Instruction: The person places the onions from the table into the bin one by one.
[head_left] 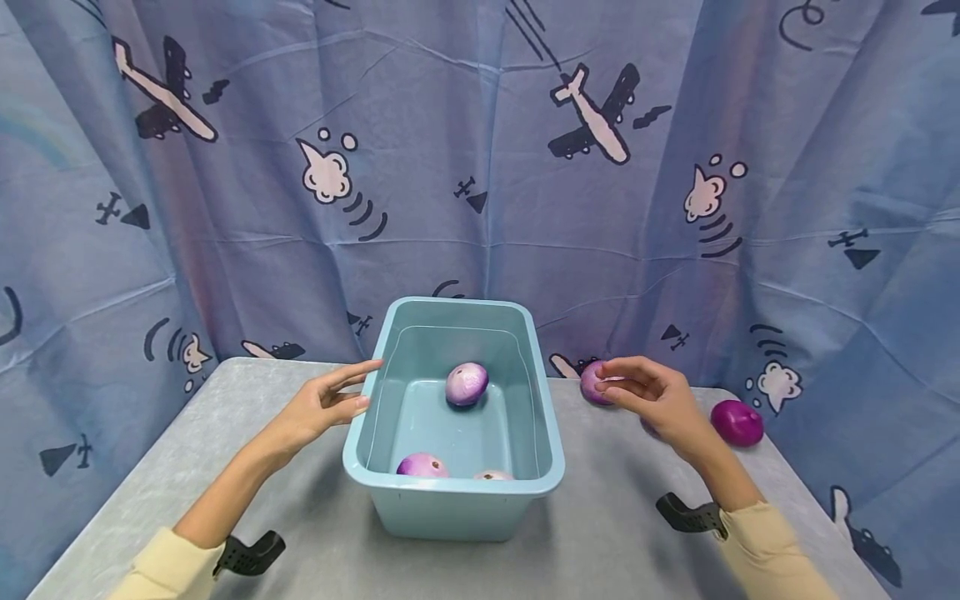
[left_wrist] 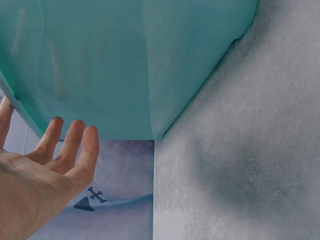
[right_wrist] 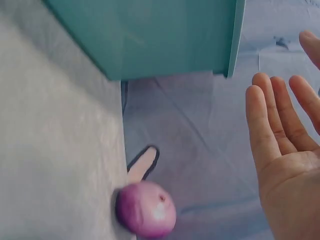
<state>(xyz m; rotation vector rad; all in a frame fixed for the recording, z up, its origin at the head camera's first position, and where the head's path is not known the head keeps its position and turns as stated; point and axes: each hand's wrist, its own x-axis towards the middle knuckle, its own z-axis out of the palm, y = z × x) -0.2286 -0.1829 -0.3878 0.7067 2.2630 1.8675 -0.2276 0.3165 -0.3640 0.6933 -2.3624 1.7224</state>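
A light blue tub (head_left: 390, 446) stands in the middle of the grey bench (head_left: 187, 433), its long side running away from the viewer. Three purple onions lie inside: one onion toward the far end (head_left: 467, 384) and two against the near wall (head_left: 422, 465), the third (head_left: 492, 475) mostly hidden by the rim.

The left hand (head_left: 318, 406) is held at the tub's left rim, fingers (left_wrist: 80, 145) straight and loosely spread, nothing held; whether the fingertips touch the rim cannot be told from the head view, and the left wrist view shows a small gap below it.

The right hand (head_left: 652, 398) is at the back right of the bench, fingers (right_wrist: 267, 125) extended and relaxed, gripping nothing. In the head view the fingertips lie over the purple onion beside the tub (head_left: 594, 382); the right wrist view shows this onion (right_wrist: 146, 210) apart from the palm, so contact is judged not yet made. It rests at the rear edge of the bench, against the blue patterned curtain (head_left: 480, 167). A second, darker onion (head_left: 737, 422) lies further right, well apart from the hand.

For a sound pickup, it is judged that the fingers should be brought round the near onion from above with the thumb opposed, since the round, smooth skin may roll toward the curtain if it is nudged from one side. The tub should be steadied by the left hand at the rim.
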